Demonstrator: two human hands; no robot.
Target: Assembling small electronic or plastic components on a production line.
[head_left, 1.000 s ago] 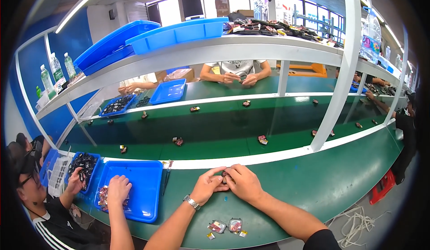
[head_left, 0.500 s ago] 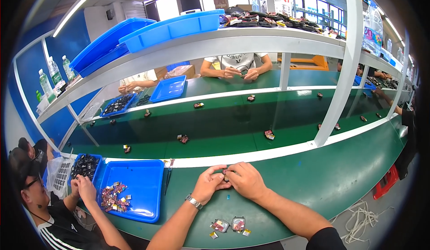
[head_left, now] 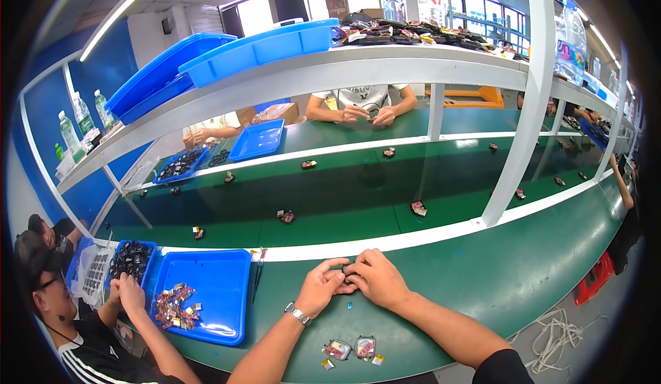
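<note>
Above the green tabletop, my left hand point(head_left: 322, 289) and my right hand point(head_left: 376, 281) meet, fingertips pinched round a small dark electronic part point(head_left: 346, 271). Fingers cover most of it. A watch with a metal band circles my left wrist. Nearer me lie two small electronic assemblies in clear-looking casings with dark rims, the left assembly point(head_left: 337, 349) and the right assembly point(head_left: 365, 347). Just below each sits a small silver and yellow battery-like piece, one point(head_left: 327, 365) at left and another point(head_left: 378, 360) at right. A tiny blue piece point(head_left: 350, 305) rests below my fingers.
Left of me, a blue tray point(head_left: 237, 301) holds a pile of small circuit parts; tweezers point(head_left: 257, 281) lie beside it. A co-worker point(head_left: 131, 294) sits by a bin of black casings point(head_left: 133, 260). Ahead, a green conveyor belt point(head_left: 330, 212) carries spaced parts beneath a white metal shelf frame point(head_left: 385, 60).
Parts on the belt have drifted slightly right. My fingers have shifted a little round the part, which now shows less. At far right, a blue tray is now tilted up near a person's hand.
</note>
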